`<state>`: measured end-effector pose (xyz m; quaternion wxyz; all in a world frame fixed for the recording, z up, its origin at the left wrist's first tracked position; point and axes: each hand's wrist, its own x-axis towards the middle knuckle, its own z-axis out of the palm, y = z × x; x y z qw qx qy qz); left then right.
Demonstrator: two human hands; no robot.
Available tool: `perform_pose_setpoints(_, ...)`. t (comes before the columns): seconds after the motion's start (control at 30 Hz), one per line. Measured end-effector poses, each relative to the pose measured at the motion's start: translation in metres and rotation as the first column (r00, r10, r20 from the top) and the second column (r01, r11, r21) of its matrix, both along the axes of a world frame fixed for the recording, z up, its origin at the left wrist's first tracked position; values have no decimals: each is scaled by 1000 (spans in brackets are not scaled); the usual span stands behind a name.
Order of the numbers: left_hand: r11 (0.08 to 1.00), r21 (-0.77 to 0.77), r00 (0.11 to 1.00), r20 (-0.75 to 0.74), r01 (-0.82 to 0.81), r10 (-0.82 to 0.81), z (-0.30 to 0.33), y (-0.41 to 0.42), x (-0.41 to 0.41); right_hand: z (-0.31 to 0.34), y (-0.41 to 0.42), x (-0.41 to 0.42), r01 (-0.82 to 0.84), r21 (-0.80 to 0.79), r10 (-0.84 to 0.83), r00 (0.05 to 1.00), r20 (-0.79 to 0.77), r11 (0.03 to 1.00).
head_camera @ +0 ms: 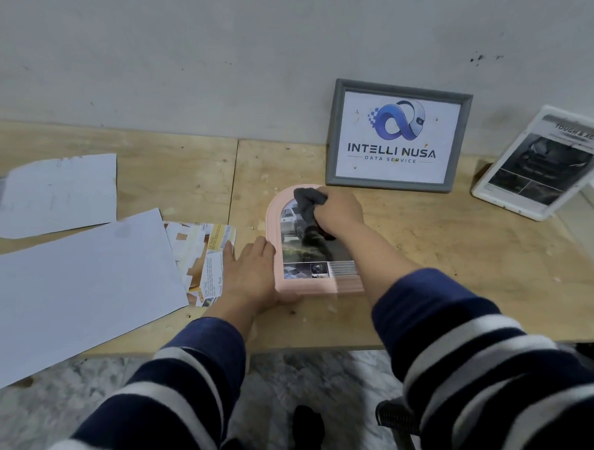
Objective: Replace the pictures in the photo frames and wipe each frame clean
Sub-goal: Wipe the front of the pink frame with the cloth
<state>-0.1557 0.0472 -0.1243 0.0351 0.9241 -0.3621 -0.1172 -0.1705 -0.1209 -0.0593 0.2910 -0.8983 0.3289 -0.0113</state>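
My right hand [339,211] grips the grey cloth [308,204] bunched at the arched top of the pink frame [288,288], whose long axis runs back toward me. My left hand [246,271], fingers flat, steadies its left edge on the surface [460,251].

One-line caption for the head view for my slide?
Right hand wipes the pink arched frame with a grey cloth while the left hand steadies it.
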Motion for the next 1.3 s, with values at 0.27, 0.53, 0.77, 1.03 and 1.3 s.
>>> perform_pose_setpoints(0.27, 1000, 5, 1000, 27, -1, 0, -5, 1, 1, -43, 14, -1, -318, -275, 218, 914, -341, 907)
perform_pose_setpoints(0.53, 1000, 5, 1000, 12, -16, 16, -4, 1, 0, -41, 25, -34, -410, -252, 307, 880, -363, 877)
perform_pose_setpoints(0.77, 1000, 21, 1000, 5, -12, 12, -2, 0, 0, -27, 15, -56, -424, -194, 316, 850, -421, 885)
perform_pose_setpoints(1.03, 999, 29, 996, -89, -22, 24, 3, 1, -3, -6, -42, -83, 254, 289, -258, 966, -25, 923)
perform_pose_setpoints(1.3, 708, -301, 716, -570, -638, 403, 1, -37, 6, -34, -47, -101, 509, 638, -596, 797, -96, 578)
